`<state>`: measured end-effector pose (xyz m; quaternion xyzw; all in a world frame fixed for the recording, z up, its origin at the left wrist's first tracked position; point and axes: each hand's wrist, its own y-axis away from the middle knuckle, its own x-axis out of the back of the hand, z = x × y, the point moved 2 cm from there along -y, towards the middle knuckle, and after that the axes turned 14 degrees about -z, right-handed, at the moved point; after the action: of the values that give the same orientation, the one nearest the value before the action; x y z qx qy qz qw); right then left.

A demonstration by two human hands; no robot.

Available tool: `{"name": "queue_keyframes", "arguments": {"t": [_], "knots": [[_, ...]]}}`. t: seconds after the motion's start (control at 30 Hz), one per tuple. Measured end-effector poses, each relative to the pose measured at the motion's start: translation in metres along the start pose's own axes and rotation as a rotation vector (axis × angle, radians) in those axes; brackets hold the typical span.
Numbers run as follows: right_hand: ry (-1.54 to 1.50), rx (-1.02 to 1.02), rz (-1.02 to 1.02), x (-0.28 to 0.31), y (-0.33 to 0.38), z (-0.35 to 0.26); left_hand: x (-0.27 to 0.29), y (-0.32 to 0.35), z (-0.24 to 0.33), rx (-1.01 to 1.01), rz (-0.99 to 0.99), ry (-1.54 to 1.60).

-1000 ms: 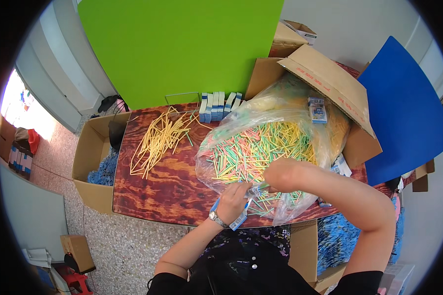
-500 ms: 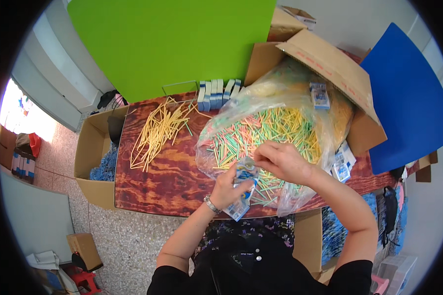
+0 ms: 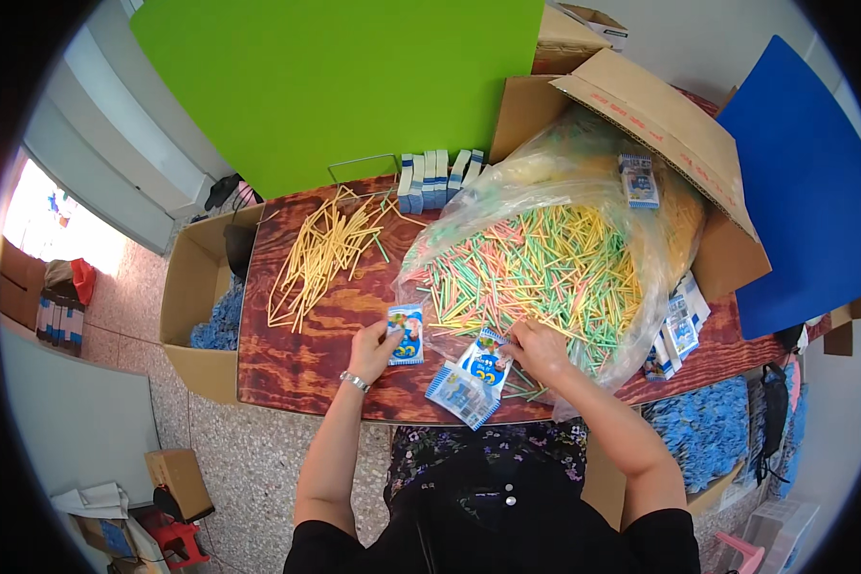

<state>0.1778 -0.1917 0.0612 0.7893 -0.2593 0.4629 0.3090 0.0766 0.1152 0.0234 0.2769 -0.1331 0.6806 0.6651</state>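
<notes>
While left hand grips a packet, right hand touches sticks.

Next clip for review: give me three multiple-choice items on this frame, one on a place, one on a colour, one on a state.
1. Where does the loose pile of yellow sticks lie?
A. on the wooden table's left part
B. inside the clear bag
C. on the floor

2. What colour is the big board standing behind the table?
A. red
B. green
C. white

3. What is the left hand doing?
A. hanging empty off the table
B. resting flat on the floor
C. holding a small blue-and-white packet

Answers: 1 A, the sticks lie spread on bare wood left of the clear bag. 2 B, the board is bright green. 3 C, the fingers close on the packet, while the right hand is at the bag's mouth beside a stack of packets.
</notes>
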Motion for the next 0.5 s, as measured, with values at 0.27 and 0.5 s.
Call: {"name": "queue_keyframes", "arguments": {"t": [0.27, 0.5], "knots": [[0.244, 0.152, 0.228, 0.02, 0.024, -0.012, -0.016, 0.005, 0.093, -0.307, 0.379, -0.503], [0.208, 0.332, 0.317, 0.046, 0.03, -0.026, -0.067, 0.002, 0.117, -0.401, -0.058, -0.013]]}}
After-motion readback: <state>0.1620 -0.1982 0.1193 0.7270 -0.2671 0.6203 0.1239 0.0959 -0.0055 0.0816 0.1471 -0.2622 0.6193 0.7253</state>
